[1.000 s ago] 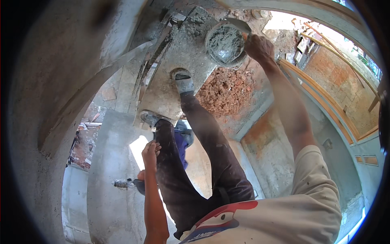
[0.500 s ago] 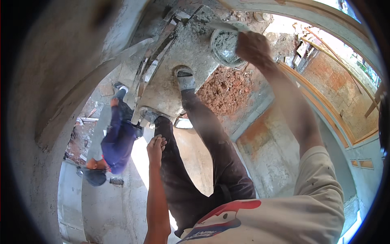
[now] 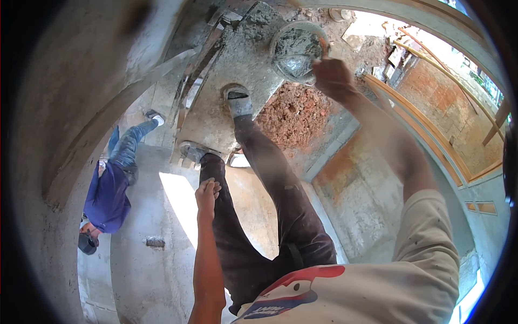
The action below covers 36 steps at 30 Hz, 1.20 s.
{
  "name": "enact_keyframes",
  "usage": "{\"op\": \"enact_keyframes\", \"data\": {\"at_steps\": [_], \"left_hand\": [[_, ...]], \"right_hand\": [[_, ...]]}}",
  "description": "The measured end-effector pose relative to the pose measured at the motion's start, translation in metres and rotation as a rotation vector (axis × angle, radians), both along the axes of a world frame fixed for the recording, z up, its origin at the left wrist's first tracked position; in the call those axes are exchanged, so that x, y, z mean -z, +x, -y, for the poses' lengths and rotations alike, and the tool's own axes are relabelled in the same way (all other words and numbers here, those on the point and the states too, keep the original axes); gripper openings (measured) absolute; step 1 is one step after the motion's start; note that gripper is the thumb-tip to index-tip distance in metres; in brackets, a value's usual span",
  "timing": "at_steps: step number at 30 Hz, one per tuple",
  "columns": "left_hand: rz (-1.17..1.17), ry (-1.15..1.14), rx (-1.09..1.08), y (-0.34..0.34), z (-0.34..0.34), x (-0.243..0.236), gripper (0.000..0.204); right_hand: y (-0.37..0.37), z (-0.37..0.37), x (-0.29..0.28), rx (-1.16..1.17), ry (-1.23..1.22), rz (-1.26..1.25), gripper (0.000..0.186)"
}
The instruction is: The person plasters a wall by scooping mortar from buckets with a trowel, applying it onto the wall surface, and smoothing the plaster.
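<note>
A round bucket [image 3: 277,40] of wet grey mortar stands at the far end of a mortar-smeared board [image 3: 210,102]. My right hand [image 3: 335,80] is at the bucket's right rim, closed round a trowel. The trowel blade [image 3: 298,66] looks like the pale, shiny patch lying on the mortar inside the bucket; the handle is mostly hidden by my fingers. My left hand [image 3: 207,195] hangs over my left leg with its fingers curled in, and nothing shows in it.
My feet are on the board, in grey-caked footwear [image 3: 239,102]. Reddish rubble [image 3: 294,116] lies below its right side. At left, a person in a blue top [image 3: 108,197] walks on the grey floor [image 3: 145,216]. A rough wall [image 3: 70,108] rises close on the left; a wooden frame [image 3: 426,135] is at right.
My right hand has come down and slightly nearer, and the trowel blade has moved from above the bucket's far rim into it. The other person has moved left. My left hand stays curled.
</note>
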<state>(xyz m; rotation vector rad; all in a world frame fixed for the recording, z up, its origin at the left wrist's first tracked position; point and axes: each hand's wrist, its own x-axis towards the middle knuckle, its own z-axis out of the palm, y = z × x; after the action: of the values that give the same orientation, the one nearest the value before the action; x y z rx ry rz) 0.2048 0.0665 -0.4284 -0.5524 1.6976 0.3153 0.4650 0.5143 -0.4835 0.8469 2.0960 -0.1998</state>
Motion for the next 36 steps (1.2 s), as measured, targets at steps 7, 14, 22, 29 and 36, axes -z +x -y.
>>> {"op": "enact_keyframes", "data": {"at_steps": [7, 14, 22, 29, 36], "left_hand": [[-0.018, 0.091, -0.032, -0.002, -0.032, 0.009, 0.03], [-0.003, 0.069, 0.032, 0.002, -0.028, 0.011, 0.031], [0.0, 0.058, 0.145, -0.006, -0.031, 0.018, 0.032], [-0.035, 0.046, 0.153, -0.02, -0.028, 0.025, 0.035], [-0.118, -0.006, 0.241, -0.055, 0.019, -0.004, 0.035]], "right_hand": [[0.104, -0.002, -0.034, 1.144, -0.029, 0.263, 0.021], [0.117, 0.002, -0.073, 1.439, -0.342, 0.132, 0.023], [0.107, -0.015, -0.014, 1.04, -0.143, 0.009, 0.044], [0.045, 0.017, 0.139, 1.642, -0.348, -0.183, 0.031], [0.078, 0.082, 0.13, 1.878, -0.3, -0.812, 0.029]]}}
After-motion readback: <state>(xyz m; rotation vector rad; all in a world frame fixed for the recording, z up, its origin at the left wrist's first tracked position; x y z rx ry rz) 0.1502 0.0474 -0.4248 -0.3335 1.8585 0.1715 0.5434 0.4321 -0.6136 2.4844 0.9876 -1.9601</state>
